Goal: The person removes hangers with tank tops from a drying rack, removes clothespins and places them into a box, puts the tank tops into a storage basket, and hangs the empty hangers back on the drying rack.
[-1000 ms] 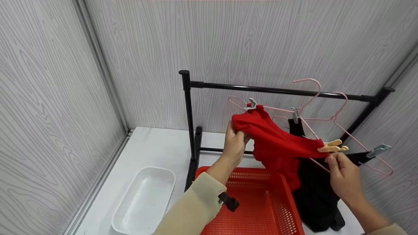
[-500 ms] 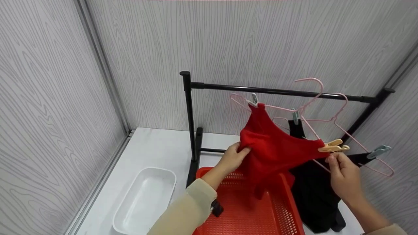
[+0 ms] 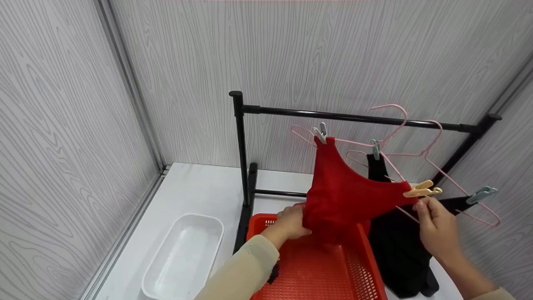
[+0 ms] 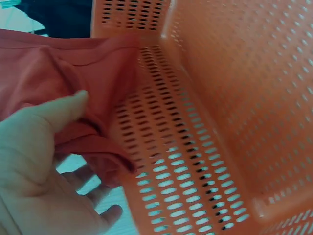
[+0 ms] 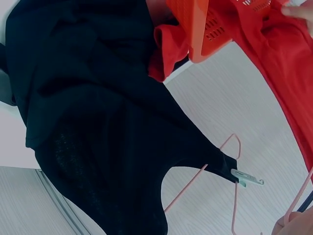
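A red strappy garment (image 3: 341, 196), like a tank top, hangs from a pink hanger (image 3: 354, 141). A grey-white clothespin (image 3: 320, 132) clips its left strap and a yellow clothespin (image 3: 422, 189) its right one. My right hand (image 3: 439, 227) pinches the hanger's end beside the yellow clothespin. The garment's lower left edge meets my left hand (image 3: 289, 223) above the basket; in the left wrist view its thumb lies before the cloth (image 4: 93, 63), with loosely spread fingers below. I cannot tell whether the hanger's hook is over the rail.
A black rail stand (image 3: 325, 114) runs across the back. Behind the red garment, a black garment (image 3: 399, 250) hangs on another pink hanger (image 3: 447, 173) with blue-grey clothespins (image 3: 483, 194). A red perforated basket (image 3: 308, 275) is below; a white tray (image 3: 185, 254) lies at left.
My left hand has moved down along the garment's left side, and the bunched red cloth now hangs smoother over the basket. My right hand stays nearly still by the yellow clothespin.
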A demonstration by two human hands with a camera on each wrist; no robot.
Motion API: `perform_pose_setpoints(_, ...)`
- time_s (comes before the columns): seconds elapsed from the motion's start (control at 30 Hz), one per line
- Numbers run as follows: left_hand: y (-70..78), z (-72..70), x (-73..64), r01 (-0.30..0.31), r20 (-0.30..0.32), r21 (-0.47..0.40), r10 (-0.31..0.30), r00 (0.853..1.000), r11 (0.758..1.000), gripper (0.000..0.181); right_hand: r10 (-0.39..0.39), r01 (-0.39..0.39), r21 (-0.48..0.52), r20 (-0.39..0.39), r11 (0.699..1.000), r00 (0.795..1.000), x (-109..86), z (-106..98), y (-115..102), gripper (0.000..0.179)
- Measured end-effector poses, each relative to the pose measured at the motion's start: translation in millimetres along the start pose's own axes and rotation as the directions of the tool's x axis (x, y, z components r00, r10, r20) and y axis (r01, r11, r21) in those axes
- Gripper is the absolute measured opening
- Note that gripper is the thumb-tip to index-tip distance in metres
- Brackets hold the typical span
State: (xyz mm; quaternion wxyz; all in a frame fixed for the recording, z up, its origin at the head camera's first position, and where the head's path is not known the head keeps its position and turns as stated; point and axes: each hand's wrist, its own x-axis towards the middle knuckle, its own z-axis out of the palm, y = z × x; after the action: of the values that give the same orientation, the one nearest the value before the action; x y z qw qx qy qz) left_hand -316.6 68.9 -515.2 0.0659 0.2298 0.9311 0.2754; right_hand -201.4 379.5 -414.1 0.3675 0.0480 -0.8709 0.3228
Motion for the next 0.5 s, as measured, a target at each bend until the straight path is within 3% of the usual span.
perform_pose_setpoints(0.13,-5.4,9.6,6.6,0.031,0.017,0.065,-0.032,0.999,0.997,0.055,-0.008,0.008,-0.011,0.002,1.000,1.000,-1.0,-0.3,1.5,0.017)
perform_pose_setpoints(0.27,-10.2,17.1,13.1,0.022,-0.067,0.044,-0.019,0.998,0.999,0.051,-0.022,0.022,-0.008,-0.003,1.000,1.000,-0.4,-0.3,1.2,0.016)
perform_pose_setpoints(0.43,-11.4,23.6,15.6,0.031,-0.190,-0.084,-0.047,0.981,0.996,0.033,-0.021,0.021,-0.005,-0.004,1.000,1.000,-2.4,0.0,1.6,0.015)
perform_pose_setpoints(0.5,-11.3,24.1,17.6,0.075,-0.188,-0.281,-0.132,0.973,0.957,0.014,-0.024,0.024,-0.009,-0.002,1.000,1.000,-2.8,0.4,1.7,0.015)
